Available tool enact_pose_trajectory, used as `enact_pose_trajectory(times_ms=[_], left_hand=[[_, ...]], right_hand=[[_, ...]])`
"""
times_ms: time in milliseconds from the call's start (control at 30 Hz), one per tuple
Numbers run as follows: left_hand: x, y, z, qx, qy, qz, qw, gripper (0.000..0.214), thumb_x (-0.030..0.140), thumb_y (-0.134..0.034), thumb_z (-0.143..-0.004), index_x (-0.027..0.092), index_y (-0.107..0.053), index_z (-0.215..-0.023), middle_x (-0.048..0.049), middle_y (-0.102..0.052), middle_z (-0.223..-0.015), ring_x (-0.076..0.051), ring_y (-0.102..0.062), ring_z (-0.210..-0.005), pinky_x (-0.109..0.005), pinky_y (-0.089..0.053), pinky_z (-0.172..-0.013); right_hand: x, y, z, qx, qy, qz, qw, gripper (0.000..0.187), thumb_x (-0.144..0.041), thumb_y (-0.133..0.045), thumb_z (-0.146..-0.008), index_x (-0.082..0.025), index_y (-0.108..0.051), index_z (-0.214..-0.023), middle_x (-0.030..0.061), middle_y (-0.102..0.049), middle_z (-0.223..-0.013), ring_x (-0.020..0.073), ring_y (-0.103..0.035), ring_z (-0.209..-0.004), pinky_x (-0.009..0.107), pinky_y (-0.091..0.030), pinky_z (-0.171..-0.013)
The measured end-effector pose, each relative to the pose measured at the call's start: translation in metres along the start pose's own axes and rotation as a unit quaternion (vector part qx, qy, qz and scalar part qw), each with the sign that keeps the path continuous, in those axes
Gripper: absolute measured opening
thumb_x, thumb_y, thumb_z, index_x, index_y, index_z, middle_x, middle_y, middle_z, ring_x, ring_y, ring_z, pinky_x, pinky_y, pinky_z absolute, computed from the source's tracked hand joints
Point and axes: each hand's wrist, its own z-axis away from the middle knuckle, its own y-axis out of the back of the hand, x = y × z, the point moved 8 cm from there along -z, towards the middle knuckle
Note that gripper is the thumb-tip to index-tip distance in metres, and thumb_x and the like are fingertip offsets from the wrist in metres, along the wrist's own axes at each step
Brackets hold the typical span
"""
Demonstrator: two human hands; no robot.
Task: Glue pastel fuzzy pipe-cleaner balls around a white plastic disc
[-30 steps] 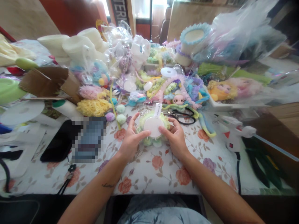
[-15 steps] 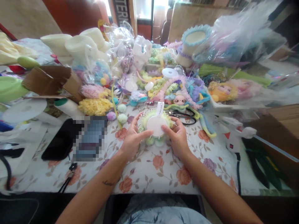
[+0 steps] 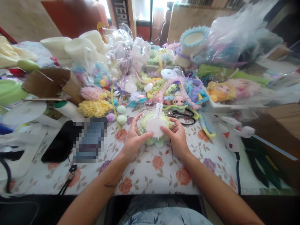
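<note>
Both my hands hold a round fluffy green craft piece (image 3: 155, 126) with a white disc on its face and a small white tag sticking up from its top. My left hand (image 3: 133, 137) grips its left side, thumb pressed on the disc edge. My right hand (image 3: 177, 136) grips the right side, thumb likewise on the disc. The piece is held just above the floral tablecloth (image 3: 152, 168). Black scissors (image 3: 182, 117) lie right behind my right hand.
Behind the piece is a heap of pastel yarn, pompoms and a small doll head (image 3: 179, 100). A dark phone (image 3: 59, 142) lies at the left, a white glue gun (image 3: 234, 136) with a cable at the right, a cardboard box (image 3: 50, 82) at the back left.
The view shifted slightly. Both hands kept hold of the fluffy piece and moved their thumbs a little over the disc.
</note>
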Motion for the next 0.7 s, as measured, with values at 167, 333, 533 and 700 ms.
enact_pose_trajectory(times_ms=[167,333,533,700], left_hand=[[0.0029,0.002,-0.0012,0.005,-0.013,0.004,1.0,0.089,0.017,-0.081,-0.067,0.028,-0.038,-0.144,-0.0076,-0.051,-0.144,-0.025,-0.06,-0.118,-0.029,-0.054,-0.089],[-0.0036,0.0005,-0.0018,-0.014,0.02,0.011,1.0,0.093,0.02,-0.082,-0.069,0.028,-0.033,-0.147,-0.0088,-0.055,-0.139,-0.026,-0.061,-0.117,-0.031,-0.055,-0.088],[-0.0002,0.0005,-0.0007,-0.016,0.005,-0.011,1.0,0.094,0.022,-0.082,-0.07,0.027,-0.031,-0.148,-0.0097,-0.06,-0.132,-0.027,-0.062,-0.114,-0.033,-0.055,-0.088],[-0.0001,0.0019,0.0005,-0.001,0.015,0.006,1.0,0.096,0.019,-0.083,-0.067,0.027,-0.032,-0.148,-0.0087,-0.065,-0.123,-0.024,-0.067,-0.103,-0.03,-0.056,-0.082]], right_hand=[[-0.0006,-0.0025,0.0013,-0.011,0.002,0.006,1.0,0.049,-0.033,-0.082,-0.07,-0.023,-0.052,-0.107,-0.001,-0.073,-0.082,0.0127,-0.066,-0.063,0.021,-0.053,-0.053],[-0.0017,-0.0016,0.0004,-0.005,0.008,-0.001,1.0,0.05,-0.033,-0.081,-0.071,-0.023,-0.052,-0.109,-0.0005,-0.073,-0.085,0.0127,-0.066,-0.064,0.021,-0.053,-0.053],[0.001,0.0003,-0.0003,0.002,-0.002,-0.004,1.0,0.052,-0.035,-0.082,-0.069,-0.023,-0.052,-0.109,-0.0013,-0.072,-0.082,0.0134,-0.067,-0.064,0.021,-0.053,-0.054],[0.0003,-0.0013,-0.0002,-0.008,0.001,0.004,1.0,0.051,-0.033,-0.082,-0.07,-0.023,-0.051,-0.11,-0.0005,-0.072,-0.086,0.0138,-0.068,-0.07,0.022,-0.054,-0.059]])
